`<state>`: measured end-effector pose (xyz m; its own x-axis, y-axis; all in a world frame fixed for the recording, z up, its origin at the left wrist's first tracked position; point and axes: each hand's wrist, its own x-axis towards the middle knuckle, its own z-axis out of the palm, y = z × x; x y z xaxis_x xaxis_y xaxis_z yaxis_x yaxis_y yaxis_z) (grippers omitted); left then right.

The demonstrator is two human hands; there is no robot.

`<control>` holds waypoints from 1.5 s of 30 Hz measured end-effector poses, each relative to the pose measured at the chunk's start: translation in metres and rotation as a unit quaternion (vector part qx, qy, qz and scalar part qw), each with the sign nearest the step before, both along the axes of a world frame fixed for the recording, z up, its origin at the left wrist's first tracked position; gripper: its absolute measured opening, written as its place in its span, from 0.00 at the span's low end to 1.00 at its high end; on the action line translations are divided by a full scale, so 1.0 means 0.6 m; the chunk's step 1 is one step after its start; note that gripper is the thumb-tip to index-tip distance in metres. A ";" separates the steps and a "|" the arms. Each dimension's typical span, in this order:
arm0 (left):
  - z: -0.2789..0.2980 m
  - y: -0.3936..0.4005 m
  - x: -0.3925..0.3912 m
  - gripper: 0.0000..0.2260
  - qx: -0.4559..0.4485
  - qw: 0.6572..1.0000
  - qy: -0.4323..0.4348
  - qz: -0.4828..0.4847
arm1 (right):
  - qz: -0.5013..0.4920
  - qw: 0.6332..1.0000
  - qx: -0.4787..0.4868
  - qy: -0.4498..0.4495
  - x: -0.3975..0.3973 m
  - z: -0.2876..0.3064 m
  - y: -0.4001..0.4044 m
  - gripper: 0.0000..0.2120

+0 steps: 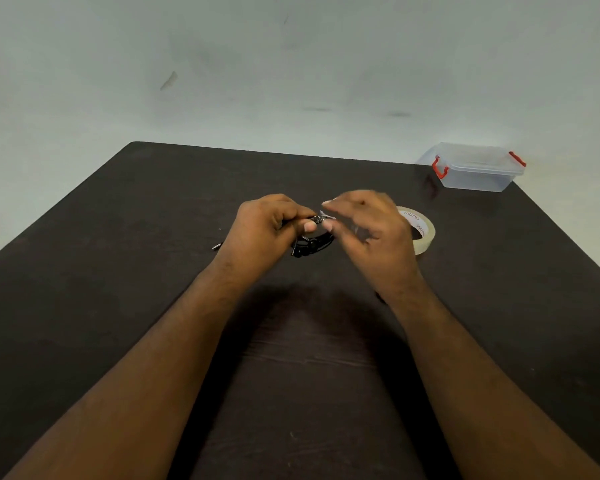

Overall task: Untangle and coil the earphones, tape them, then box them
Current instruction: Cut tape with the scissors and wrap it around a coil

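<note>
My left hand (269, 228) grips a coil of black earphones (310, 242) just above the middle of the dark table (153, 237). A small strip of pale tape (326, 216) sticks to the top of the coil. My right hand (373, 230) is blurred beside it, its fingertips touching or pinching the strip; I cannot tell which. The earphone plug (217, 246) pokes out to the left of my left wrist. A roll of pale tape (421, 233) lies flat on the table just behind my right hand, partly hidden by it.
A clear plastic box (475, 169) with red clips and its lid on stands at the table's far right corner. A pale wall rises behind the far edge of the table.
</note>
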<state>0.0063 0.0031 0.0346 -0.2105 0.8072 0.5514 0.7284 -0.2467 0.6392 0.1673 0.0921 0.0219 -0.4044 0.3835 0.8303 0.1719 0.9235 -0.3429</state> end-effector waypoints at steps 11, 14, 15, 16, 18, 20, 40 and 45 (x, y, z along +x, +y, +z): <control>-0.002 0.000 -0.003 0.08 0.055 0.987 0.150 0.020 | 0.080 0.953 -0.290 -0.026 -0.001 0.004 -0.001 0.13; -0.006 0.001 -0.003 0.07 0.089 0.981 0.168 0.042 | 0.089 0.948 -0.306 -0.008 0.000 0.012 -0.003 0.13; -0.007 0.001 -0.003 0.07 0.099 0.980 0.168 0.047 | 0.089 0.949 -0.304 0.001 -0.001 0.015 -0.005 0.13; -0.008 0.001 -0.003 0.06 0.109 0.979 0.168 0.049 | 0.091 0.949 -0.301 0.006 -0.002 0.016 -0.005 0.12; -0.011 0.001 -0.001 0.06 0.124 0.979 0.157 0.043 | 0.106 0.944 -0.311 0.015 -0.004 0.014 -0.001 0.12; -0.016 0.001 0.000 0.06 0.131 0.983 0.127 0.030 | 0.118 0.939 -0.323 0.013 0.000 0.008 0.004 0.11; -0.041 0.018 -0.014 0.13 -0.103 0.991 0.085 -0.031 | 0.028 0.971 -0.185 -0.151 0.037 -0.007 0.041 0.03; -0.046 0.021 0.010 0.06 -0.031 0.999 0.018 0.024 | -0.122 0.960 -0.230 -0.098 0.113 0.011 0.084 0.04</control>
